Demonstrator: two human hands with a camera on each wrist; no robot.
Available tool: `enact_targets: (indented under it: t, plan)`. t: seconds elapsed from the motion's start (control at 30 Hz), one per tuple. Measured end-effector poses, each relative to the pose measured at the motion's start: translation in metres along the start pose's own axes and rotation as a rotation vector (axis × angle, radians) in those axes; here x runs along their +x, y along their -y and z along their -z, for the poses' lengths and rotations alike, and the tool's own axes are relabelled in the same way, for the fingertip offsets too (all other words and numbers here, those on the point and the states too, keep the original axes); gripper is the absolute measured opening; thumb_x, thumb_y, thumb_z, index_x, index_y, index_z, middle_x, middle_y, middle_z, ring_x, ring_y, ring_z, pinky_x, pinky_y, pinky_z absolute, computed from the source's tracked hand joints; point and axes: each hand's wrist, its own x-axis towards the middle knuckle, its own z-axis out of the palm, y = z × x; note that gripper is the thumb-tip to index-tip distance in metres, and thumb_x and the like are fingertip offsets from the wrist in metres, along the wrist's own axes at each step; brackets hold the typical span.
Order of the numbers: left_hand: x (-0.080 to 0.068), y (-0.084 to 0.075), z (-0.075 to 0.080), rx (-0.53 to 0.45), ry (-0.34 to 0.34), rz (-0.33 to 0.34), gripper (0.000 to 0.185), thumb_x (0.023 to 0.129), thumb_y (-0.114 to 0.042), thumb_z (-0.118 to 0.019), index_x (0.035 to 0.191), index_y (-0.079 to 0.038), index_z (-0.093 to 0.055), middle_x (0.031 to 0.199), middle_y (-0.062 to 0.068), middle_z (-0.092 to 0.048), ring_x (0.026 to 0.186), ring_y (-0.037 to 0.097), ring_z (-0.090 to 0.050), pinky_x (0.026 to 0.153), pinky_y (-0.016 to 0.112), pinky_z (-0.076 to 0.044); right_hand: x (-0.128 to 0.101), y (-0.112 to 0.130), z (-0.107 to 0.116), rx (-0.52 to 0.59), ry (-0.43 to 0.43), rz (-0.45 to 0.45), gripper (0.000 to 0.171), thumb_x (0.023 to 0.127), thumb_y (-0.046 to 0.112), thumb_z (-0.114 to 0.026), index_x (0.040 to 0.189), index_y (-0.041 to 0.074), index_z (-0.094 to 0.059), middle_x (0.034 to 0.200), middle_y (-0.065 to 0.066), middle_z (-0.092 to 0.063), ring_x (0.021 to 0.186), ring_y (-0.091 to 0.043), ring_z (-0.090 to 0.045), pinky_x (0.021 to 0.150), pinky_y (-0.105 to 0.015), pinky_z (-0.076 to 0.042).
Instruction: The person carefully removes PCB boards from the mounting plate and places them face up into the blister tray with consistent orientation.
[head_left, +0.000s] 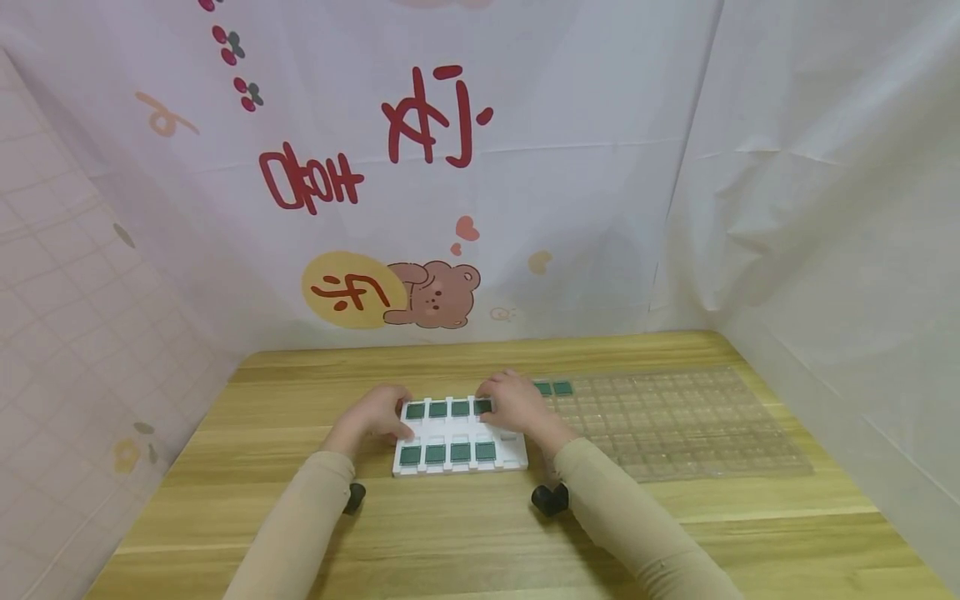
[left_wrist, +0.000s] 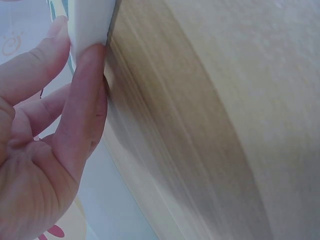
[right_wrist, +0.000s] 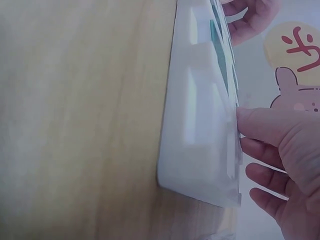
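A white tray (head_left: 438,429) lies on the table and holds two rows of green square chips with leads along their edges. My left hand (head_left: 382,410) grips the tray's left side; the left wrist view shows a thumb and fingers around the white edge (left_wrist: 92,25). Over the tray's upper right, my right hand (head_left: 517,402) has thumb and forefinger at opposite edges of a green chip (head_left: 482,407) in the far row. Part of that chip is hidden by the hand. The near row's right-end pocket (head_left: 513,451) shows bare white.
To the right lies a clear plastic tray (head_left: 675,425) with a grid of pockets. Two green chips (head_left: 562,388) sit at its far left corner. A printed cloth (head_left: 570,208) hangs behind the wooden table (head_left: 450,533), with pale cloth at both sides.
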Motion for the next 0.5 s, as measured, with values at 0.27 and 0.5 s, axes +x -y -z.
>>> enact_targets:
  t: [0.27, 0.5]
  plan:
    - [-0.0026, -0.0028, 0.0007, -0.011, 0.000, 0.012, 0.060, 0.072, -0.004, -0.087, 0.125, 0.004, -0.060, 0.108, 0.013, -0.059, 0.087, 0.024, -0.057, 0.064, 0.030, -0.056, 0.0015, 0.0002, 0.0012, -0.016, 0.016, 0.006, 0.033, 0.082, 0.034, -0.082, 0.110, 0.019, -0.073, 0.112, 0.002, -0.068, 0.108, -0.022, -0.057, 0.095, -0.039, -0.049]
    - [-0.0041, -0.0050, 0.0009, -0.030, -0.004, 0.026, 0.059, 0.073, -0.002, -0.087, 0.125, 0.003, -0.060, 0.109, 0.014, -0.059, 0.087, 0.024, -0.058, 0.064, 0.030, -0.057, 0.0036, 0.0001, 0.0000, -0.019, 0.021, 0.011, 0.033, 0.082, 0.033, -0.082, 0.109, 0.018, -0.073, 0.111, 0.001, -0.068, 0.106, -0.022, -0.058, 0.093, -0.039, -0.049]
